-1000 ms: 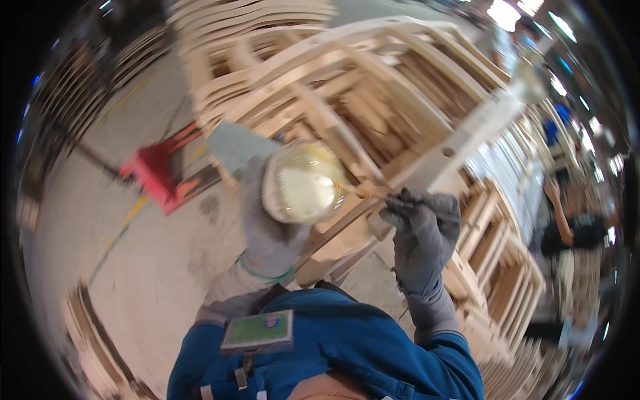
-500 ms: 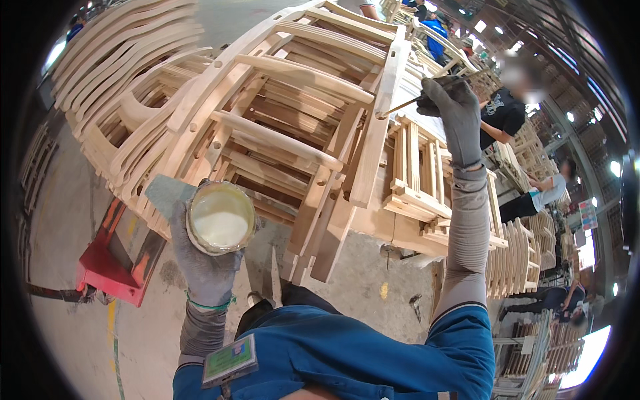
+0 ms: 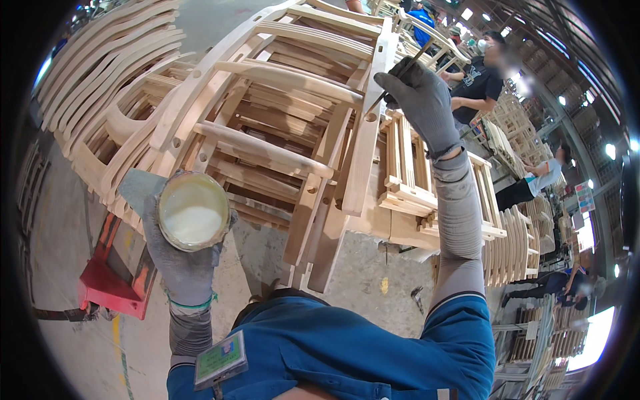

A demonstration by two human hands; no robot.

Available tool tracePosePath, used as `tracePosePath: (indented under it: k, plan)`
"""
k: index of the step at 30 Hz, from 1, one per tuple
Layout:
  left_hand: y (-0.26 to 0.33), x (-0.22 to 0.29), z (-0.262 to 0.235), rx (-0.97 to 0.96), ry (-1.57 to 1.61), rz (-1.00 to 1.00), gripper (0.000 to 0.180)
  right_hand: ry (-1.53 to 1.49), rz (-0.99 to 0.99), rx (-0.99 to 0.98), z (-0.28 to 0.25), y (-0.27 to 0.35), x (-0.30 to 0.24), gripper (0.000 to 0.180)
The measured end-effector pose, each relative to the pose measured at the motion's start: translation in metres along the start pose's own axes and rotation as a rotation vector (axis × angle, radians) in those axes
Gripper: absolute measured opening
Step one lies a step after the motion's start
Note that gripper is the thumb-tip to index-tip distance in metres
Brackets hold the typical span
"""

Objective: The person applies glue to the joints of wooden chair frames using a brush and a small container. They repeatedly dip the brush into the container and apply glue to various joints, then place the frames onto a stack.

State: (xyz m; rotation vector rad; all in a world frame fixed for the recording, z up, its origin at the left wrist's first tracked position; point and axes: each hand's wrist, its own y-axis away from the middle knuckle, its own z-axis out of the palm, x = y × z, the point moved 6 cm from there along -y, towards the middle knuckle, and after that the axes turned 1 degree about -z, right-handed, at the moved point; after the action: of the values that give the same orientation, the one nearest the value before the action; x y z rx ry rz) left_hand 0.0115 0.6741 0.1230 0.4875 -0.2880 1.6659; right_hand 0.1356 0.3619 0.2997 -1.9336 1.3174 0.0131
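My left hand [image 3: 179, 263], in a grey glove, is closed around an open round pot [image 3: 225, 212] of white, glue-like liquid [image 3: 193, 223]. A flat grey-green piece [image 3: 141, 192] juts out beside the pot; whether the same hand grips it I cannot tell. My gloved right hand [image 3: 425, 107] is closed on a thin dark stick [image 3: 424, 52], held at a slant. Its lower tip comes down at a round hole in a pale wooden post [image 3: 360, 157], part of a chair frame [image 3: 267, 150]. Whether the tip is inside the hole is unclear.
Curved wooden parts [image 3: 110, 57] are stacked at left. A red pallet-jack-like piece [image 3: 113, 293] stands on the floor below them. Slatted wooden frames [image 3: 407, 160] lie right of the post. A co-worker in black [image 3: 481, 80] and another in light grey [image 3: 548, 175] stand at right.
The stick has swung from nearly level to a steeper slant, with my right hand moving left and up. The pot has shifted left. The whole view has slid slightly left.
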Motion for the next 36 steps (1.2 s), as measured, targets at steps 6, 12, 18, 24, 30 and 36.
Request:
tracePosePath:
  k: [6,12,18,24,30,36]
  plan:
    - [-0.013,0.018,0.015,-0.053,-0.288,0.154,0.050,0.088,0.077,-0.053,0.001,-0.004,0.003,0.033]
    - [-0.047,0.031,0.031,-0.196,0.006,-0.088,0.054,0.077,0.118,0.034,-0.005,-0.008,0.008,0.031]
    - [-0.097,0.071,0.034,-0.332,0.099,-0.194,0.059,-0.067,0.293,0.045,0.010,-0.005,0.003,0.023]
    - [-0.138,0.131,0.009,-0.391,0.170,-0.213,0.057,-0.186,0.440,0.121,-0.010,0.012,-0.012,0.009]
    - [-0.166,0.149,-0.012,-0.353,0.233,-0.302,0.053,-0.319,0.356,0.290,0.030,0.003,-0.099,0.014]
    - [-0.185,0.150,-0.036,-0.275,0.055,-0.157,0.048,-0.913,0.039,-0.032,0.164,-0.035,-0.222,0.014]
